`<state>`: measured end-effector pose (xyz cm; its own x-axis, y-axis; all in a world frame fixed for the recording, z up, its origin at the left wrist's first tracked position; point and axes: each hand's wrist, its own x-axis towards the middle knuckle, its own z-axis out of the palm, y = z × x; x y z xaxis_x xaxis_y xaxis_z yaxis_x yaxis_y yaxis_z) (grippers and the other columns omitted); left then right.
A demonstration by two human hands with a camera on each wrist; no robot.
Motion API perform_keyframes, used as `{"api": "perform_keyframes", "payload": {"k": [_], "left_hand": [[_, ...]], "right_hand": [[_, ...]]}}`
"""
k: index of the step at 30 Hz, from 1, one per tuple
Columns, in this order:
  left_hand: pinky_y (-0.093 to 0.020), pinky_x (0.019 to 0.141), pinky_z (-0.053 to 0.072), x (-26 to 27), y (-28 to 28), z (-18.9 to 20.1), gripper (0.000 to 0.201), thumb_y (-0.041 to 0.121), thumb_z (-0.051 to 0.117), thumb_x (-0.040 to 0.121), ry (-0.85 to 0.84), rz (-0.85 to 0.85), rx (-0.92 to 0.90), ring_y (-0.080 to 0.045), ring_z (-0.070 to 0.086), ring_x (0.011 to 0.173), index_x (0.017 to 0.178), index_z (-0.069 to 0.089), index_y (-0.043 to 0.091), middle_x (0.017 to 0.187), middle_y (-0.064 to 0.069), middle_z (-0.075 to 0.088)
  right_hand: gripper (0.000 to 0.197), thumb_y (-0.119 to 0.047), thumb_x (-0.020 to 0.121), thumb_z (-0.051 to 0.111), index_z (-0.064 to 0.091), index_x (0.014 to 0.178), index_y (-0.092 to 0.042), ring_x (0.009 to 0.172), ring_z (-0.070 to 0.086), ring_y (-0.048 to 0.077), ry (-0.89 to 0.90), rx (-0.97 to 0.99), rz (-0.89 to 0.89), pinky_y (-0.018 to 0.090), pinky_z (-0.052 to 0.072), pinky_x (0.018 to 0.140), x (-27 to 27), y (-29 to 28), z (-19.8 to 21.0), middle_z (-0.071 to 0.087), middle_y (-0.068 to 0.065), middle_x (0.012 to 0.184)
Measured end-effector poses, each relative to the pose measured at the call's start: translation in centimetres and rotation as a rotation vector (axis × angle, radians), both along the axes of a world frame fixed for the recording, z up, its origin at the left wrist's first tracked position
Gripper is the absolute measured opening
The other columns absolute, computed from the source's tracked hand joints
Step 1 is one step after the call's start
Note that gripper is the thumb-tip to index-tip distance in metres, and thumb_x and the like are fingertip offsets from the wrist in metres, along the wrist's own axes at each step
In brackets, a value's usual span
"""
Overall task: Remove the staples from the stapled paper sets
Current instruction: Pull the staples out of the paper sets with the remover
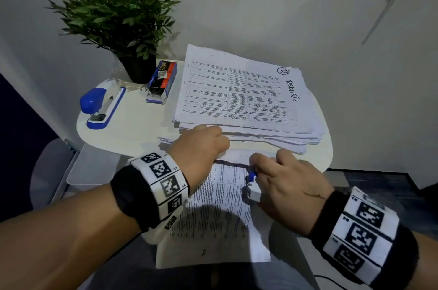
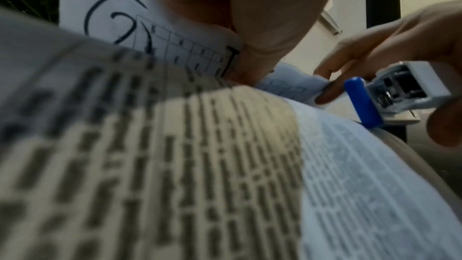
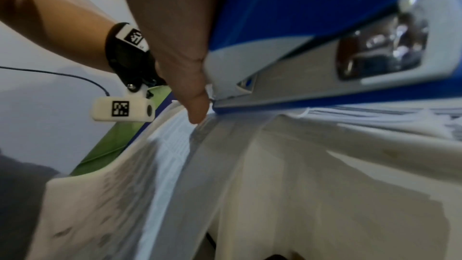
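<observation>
A stapled paper set [image 1: 213,218] of printed text lies at the near edge of the white table [image 1: 132,128] and overhangs towards me. My left hand [image 1: 201,145] sits with curled fingers on its top edge, where the fingers [image 2: 250,27] hold a folded-back sheet down. My right hand [image 1: 284,180] grips a small blue-and-white stapler [image 1: 251,177], its blue end [image 2: 360,102] touching the set near the top right corner. In the right wrist view the stapler [image 3: 325,27] fills the top, with its tip on the paper [image 3: 175,165]. The staple itself is hidden.
A thick stack of printed papers [image 1: 248,95] lies just behind both hands. On the left of the table are a larger blue stapler [image 1: 102,105], a box of staples [image 1: 162,81] and a potted plant [image 1: 113,12]. A white wall stands close behind.
</observation>
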<state>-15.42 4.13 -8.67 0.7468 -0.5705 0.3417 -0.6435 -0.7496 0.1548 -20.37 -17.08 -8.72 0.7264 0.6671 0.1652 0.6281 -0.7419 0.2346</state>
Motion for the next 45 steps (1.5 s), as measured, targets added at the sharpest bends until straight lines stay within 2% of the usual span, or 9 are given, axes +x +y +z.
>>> {"api": "perform_keyframes", "payload": {"k": [6, 10, 15, 18, 21, 25, 35, 42, 45], "left_hand": [[-0.021, 0.036, 0.015, -1.3, 0.2, -0.7, 0.024, 0.006, 0.025, 0.059, -0.026, -0.043, 0.034, -0.020, 0.046, 0.052, 0.053, 0.047, 0.015, 0.058, 0.000, 0.045], [-0.024, 0.038, 0.034, -1.6, 0.8, -0.3, 0.024, -0.003, 0.062, 0.053, 0.045, 0.054, 0.039, -0.022, 0.052, 0.055, 0.059, 0.051, 0.017, 0.061, 0.004, 0.050], [-0.029, 0.059, 0.055, -2.0, 2.1, 1.1, 0.027, 0.036, 0.050, 0.082, 0.111, 0.181, -0.131, -0.016, 0.068, 0.071, 0.086, 0.074, 0.025, 0.080, 0.008, 0.072], [-0.029, 0.075, 0.051, -1.5, 1.6, 2.7, 0.025, 0.035, 0.052, 0.089, 0.148, 0.316, -0.169, -0.018, 0.066, 0.088, 0.101, 0.073, 0.028, 0.096, 0.006, 0.072], [-0.025, 0.082, 0.043, -0.4, 0.4, 4.5, 0.023, 0.036, 0.056, 0.091, 0.243, 0.392, -0.075, -0.015, 0.059, 0.100, 0.109, 0.069, 0.029, 0.105, 0.008, 0.069], [-0.025, 0.076, 0.043, 1.2, -1.6, 6.5, 0.015, 0.032, 0.063, 0.086, 0.388, 0.370, -0.033, -0.015, 0.057, 0.094, 0.098, 0.070, 0.026, 0.093, 0.006, 0.064], [-0.032, 0.070, 0.048, 1.3, -3.0, 7.6, 0.054, 0.025, 0.080, 0.070, 0.504, 0.377, -0.238, -0.017, 0.058, 0.078, 0.101, 0.035, 0.026, 0.086, 0.001, 0.060], [-0.024, 0.063, 0.041, 0.4, -2.2, 6.7, 0.049, 0.025, 0.083, 0.067, 0.514, 0.367, -0.320, -0.012, 0.054, 0.072, 0.083, 0.036, 0.026, 0.081, 0.005, 0.060], [-0.022, 0.061, 0.041, 0.4, -1.8, 6.9, 0.050, 0.024, 0.082, 0.068, 0.495, 0.384, -0.342, -0.009, 0.053, 0.070, 0.074, 0.032, 0.028, 0.081, 0.005, 0.061]], "right_hand": [[0.025, -0.024, 0.067, 0.057, 0.071, 0.084, -0.013, 0.066, 0.049, 0.023, 0.062, -0.007, 0.009, 0.027, 0.039, 0.036, -0.6, -0.6, -1.5, 0.059, 0.001, 0.125], [0.044, -0.041, 0.055, 0.076, 0.071, 0.088, -0.012, 0.065, 0.047, 0.022, 0.122, -0.018, -0.001, 0.030, 0.043, 0.034, -0.5, -0.8, -1.1, 0.054, -0.001, 0.125], [0.062, -0.067, 0.066, 0.044, 0.069, 0.084, -0.014, 0.071, 0.059, 0.026, 0.227, 0.155, -0.048, 0.034, 0.054, 0.058, 1.2, -1.3, 0.6, 0.053, 0.006, 0.115], [0.066, -0.076, 0.069, 0.044, 0.065, 0.090, -0.018, 0.078, 0.058, 0.012, 0.291, 0.574, -0.193, 0.022, 0.041, 0.068, 2.7, -1.1, 4.2, 0.058, -0.001, 0.090], [0.025, -0.058, 0.073, 0.057, 0.050, 0.074, -0.034, 0.057, 0.051, -0.014, 0.066, 1.096, -0.301, 0.006, 0.035, 0.052, 3.8, 0.1, 8.1, 0.048, -0.019, 0.063], [0.024, -0.052, 0.087, 0.048, 0.045, 0.085, -0.029, 0.057, 0.047, -0.012, 0.028, 1.506, -0.202, 0.007, 0.035, 0.057, 5.3, 3.1, 10.4, 0.045, -0.017, 0.069], [0.048, -0.046, 0.093, 0.050, 0.046, 0.128, -0.013, 0.089, 0.057, 0.003, 0.221, 1.577, -0.452, 0.012, 0.041, 0.076, 6.2, 5.3, 6.3, 0.062, -0.007, 0.098], [0.040, -0.055, 0.091, 0.046, 0.052, 0.109, -0.019, 0.085, 0.056, 0.000, 0.248, 1.579, -0.450, 0.018, 0.041, 0.077, 6.5, 5.5, 6.3, 0.060, -0.012, 0.094], [0.019, -0.044, 0.095, 0.049, 0.050, 0.095, -0.026, 0.069, 0.051, -0.019, 0.256, 1.632, -0.438, 0.002, 0.038, 0.065, 6.5, 5.5, 6.3, 0.056, -0.016, 0.083]]}}
